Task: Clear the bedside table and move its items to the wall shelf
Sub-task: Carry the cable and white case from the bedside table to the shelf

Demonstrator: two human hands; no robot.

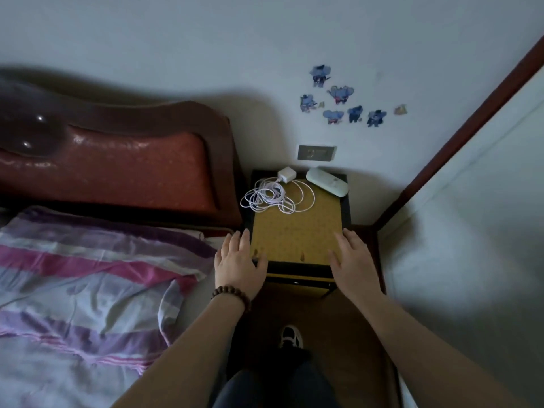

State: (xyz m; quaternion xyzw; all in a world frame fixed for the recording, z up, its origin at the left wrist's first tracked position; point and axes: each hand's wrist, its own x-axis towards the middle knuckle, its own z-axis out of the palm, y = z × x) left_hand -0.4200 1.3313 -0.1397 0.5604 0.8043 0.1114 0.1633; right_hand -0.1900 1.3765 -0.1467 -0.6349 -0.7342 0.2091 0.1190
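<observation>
Both hands, left hand [239,262] and right hand [354,262], are hovering with fingers [350,240] loosely spread over the tabletop [294,234]; charger [285,174] and glasses case [326,182] are lying at 12 o'clock.

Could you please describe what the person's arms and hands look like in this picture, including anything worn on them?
Both forearms are bare, with no sleeves in view. The left hand has a bracelet of dark brown round wooden beads around its wrist. The right hand wears nothing: no ring, watch or glove is visible on either hand.
</observation>
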